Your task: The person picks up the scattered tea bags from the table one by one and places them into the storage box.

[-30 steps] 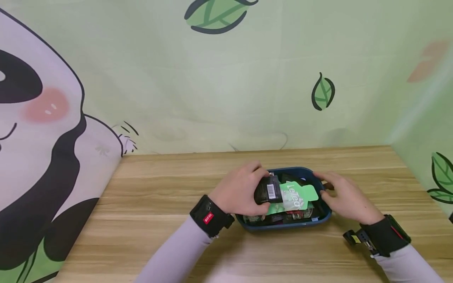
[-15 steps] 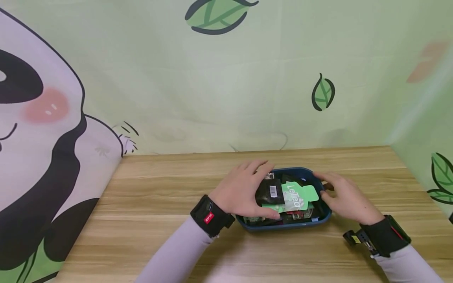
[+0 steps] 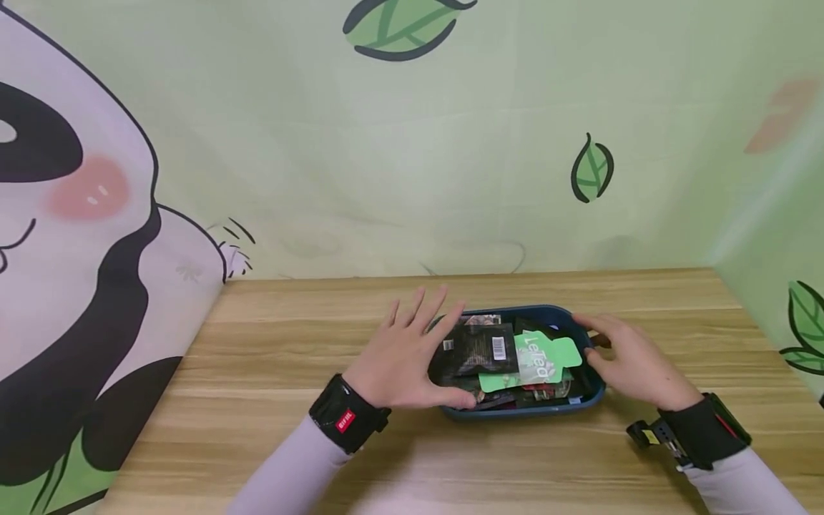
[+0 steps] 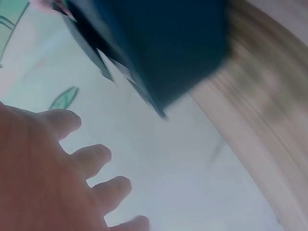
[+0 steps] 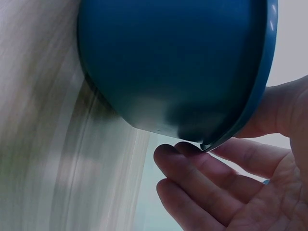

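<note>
A dark blue rectangular bin [image 3: 547, 410] sits on the wooden table, filled with small packets. On top lie a black pouch [image 3: 479, 349] with a white barcode label and a green-and-clear packet [image 3: 546, 357] with white lettering. My left hand [image 3: 400, 363] is spread at the bin's left end, holding nothing; in the left wrist view its fingers [image 4: 98, 159] are apart from the bin wall [image 4: 187, 43]. At the right end, my right hand [image 3: 634, 361] holds the rim. The right wrist view shows its fingers [image 5: 202, 185] bent at the rim's corner, thumb partly hidden behind the wall.
The wooden table [image 3: 270, 429] extends to a pale green backdrop [image 3: 309, 172] printed with leaves and a panda. Another green wall panel [image 3: 785, 229] closes the right side. Each wrist wears a black strap [image 3: 347, 413] with a camera.
My left hand has let go of the black pouch, spread its fingers and moved left, uncovering more of the pouch. The right hand and the bin have stayed in place.
</note>
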`<state>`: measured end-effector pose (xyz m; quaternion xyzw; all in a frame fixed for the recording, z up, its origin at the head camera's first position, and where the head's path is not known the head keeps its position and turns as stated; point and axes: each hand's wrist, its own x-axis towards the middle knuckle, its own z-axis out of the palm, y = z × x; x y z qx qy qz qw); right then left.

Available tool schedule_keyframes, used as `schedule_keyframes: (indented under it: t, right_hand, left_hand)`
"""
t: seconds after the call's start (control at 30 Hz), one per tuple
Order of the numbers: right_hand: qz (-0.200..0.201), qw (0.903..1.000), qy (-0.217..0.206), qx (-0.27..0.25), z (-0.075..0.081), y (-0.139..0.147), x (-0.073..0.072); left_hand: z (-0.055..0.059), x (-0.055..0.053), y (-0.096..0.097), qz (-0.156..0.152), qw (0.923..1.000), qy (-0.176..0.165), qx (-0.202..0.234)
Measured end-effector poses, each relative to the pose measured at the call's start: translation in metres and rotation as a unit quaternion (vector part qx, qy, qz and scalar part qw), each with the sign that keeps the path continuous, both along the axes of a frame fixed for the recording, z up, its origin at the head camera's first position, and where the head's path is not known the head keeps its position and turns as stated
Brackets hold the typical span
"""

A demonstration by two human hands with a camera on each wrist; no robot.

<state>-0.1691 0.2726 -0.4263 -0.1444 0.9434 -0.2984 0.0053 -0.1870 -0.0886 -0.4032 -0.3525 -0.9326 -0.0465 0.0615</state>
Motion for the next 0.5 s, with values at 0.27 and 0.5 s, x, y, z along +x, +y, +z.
schedule_keyframes:
  t: [0.27, 0.5]
  right_hand:
    - [0.001, 1.0000, -0.004, -0.004, 0.000, 0.003, 0.000]
    - [0.010, 0.9999, -0.001, -0.003, -0.001, 0.005, -0.001]
  left_hand:
    - [-0.014, 0.005, -0.038, 0.045, 0.9989, 0.012, -0.008]
    - [-0.025, 0.002, -0.064, 0.081, 0.9962, 0.027, -0.017]
